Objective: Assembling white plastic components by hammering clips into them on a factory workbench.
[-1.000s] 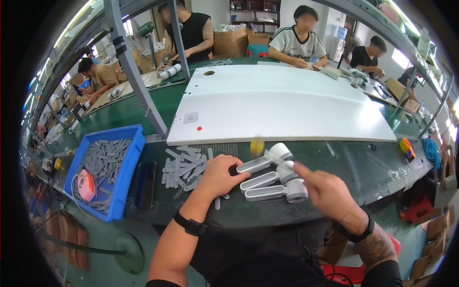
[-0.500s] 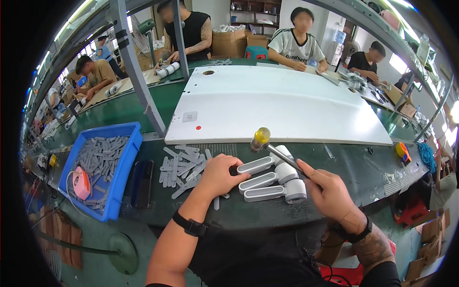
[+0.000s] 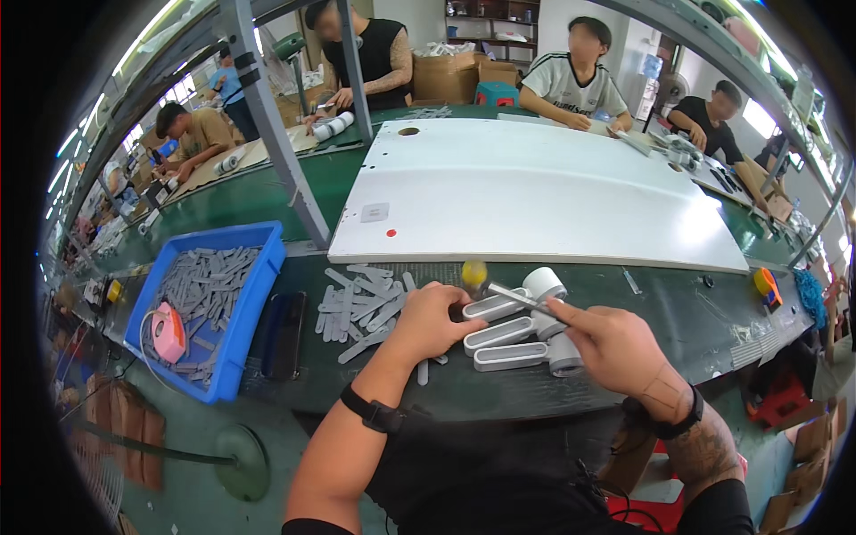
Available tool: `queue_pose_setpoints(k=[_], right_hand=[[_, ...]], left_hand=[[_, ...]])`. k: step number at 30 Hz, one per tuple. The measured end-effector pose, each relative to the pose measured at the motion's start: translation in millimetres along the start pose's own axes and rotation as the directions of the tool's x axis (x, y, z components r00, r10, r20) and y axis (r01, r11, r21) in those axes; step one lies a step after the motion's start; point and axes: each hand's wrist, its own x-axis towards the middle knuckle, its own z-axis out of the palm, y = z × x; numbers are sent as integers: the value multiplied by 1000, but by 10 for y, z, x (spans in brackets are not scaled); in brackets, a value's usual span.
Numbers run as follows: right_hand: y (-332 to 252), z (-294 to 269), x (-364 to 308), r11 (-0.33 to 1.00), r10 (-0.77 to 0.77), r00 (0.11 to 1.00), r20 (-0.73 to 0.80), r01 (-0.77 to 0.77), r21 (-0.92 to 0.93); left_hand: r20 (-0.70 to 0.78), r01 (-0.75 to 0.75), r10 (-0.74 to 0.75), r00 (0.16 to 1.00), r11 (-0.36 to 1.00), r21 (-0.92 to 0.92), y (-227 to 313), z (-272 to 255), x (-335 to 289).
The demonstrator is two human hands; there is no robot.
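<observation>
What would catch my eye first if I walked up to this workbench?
Probably the two hands at the near edge: the left hand steadies a row of white slotted handle parts, while the right hand holds a thin tool with a yellow knob. Behind them lies a big white panel, and at left a blue bin holds grey strips.

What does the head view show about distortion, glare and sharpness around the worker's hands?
Head view: fisheye bends the white panel and the frame post; a black rim rings the picture; daylight glares at the top right; the left hand and right hand by the grey handles look fairly sharp.
</observation>
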Motion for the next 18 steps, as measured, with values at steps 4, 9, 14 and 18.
queue_pose_setpoints(k=[4, 9, 14, 18], right_hand=[[72, 86, -89, 998, 58, 996, 72, -58, -5], [110, 6, -187, 992, 67, 993, -96, -57, 110], [575, 10, -774, 912, 285, 933, -218, -194, 363], [1119, 222, -1169, 947, 294, 858, -422, -200, 253]], left_hand=[[53, -9, 7, 999, 999, 38, 67, -33, 18], [47, -28, 23, 999, 995, 98, 38, -47, -36], [-63, -105, 101, 993, 992, -64, 437, -172, -84], [137, -295, 275, 952, 942, 159, 511, -88, -326]])
